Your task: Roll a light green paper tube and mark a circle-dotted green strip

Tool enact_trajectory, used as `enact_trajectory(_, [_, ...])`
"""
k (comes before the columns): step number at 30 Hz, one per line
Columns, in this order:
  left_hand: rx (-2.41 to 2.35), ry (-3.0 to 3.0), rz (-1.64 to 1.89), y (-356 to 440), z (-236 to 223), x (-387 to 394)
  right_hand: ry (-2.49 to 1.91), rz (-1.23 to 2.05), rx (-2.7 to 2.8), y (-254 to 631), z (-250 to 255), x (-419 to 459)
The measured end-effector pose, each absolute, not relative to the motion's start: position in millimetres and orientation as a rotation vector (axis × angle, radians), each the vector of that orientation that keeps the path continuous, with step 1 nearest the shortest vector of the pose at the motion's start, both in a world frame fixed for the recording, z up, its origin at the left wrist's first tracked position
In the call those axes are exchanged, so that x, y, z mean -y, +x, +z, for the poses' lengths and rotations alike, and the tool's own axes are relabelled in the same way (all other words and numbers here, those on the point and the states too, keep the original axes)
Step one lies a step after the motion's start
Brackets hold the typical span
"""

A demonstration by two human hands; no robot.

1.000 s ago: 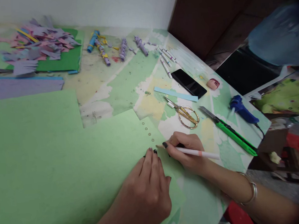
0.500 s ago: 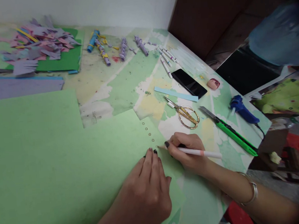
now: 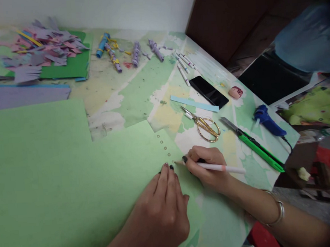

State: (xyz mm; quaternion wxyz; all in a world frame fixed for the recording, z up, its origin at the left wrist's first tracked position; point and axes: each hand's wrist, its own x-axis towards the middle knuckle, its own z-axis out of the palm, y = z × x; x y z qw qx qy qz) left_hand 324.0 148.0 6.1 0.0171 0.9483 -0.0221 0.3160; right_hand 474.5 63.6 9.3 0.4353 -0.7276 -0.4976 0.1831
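Observation:
My right hand [image 3: 207,165] is closed round a slim white marker pen [image 3: 224,168] with a pink band. The pen's tip meets a large sheet of light green paper [image 3: 57,165] near its right edge, at a small faint circle. Above that circle runs a slanting row of several small drawn rings [image 3: 165,148]. My left hand [image 3: 165,206] lies flat on the paper with fingers stretched together, fingertips just left of the pen tip. Part of the paper is hidden beneath both hands.
Gold-handled scissors [image 3: 206,128], a green utility knife [image 3: 257,149] and a blue glue gun [image 3: 269,122] lie to the right. Behind them are a black phone [image 3: 209,92], a light blue strip [image 3: 194,103], several markers [image 3: 183,75], purple paper rolls [image 3: 136,54] and paper scraps [image 3: 46,49].
The pen tip and my right fingers have shifted very slightly to the right beside the last faint circle. My left hand stays in place.

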Motion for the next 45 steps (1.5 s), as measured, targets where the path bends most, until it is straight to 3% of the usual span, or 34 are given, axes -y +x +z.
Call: enact_trajectory(45, [0.077, 2.965, 0.970, 322.8, 6.3, -148.1, -1.788, 0.519, 1.205, 472.7, 11.2, -64.5])
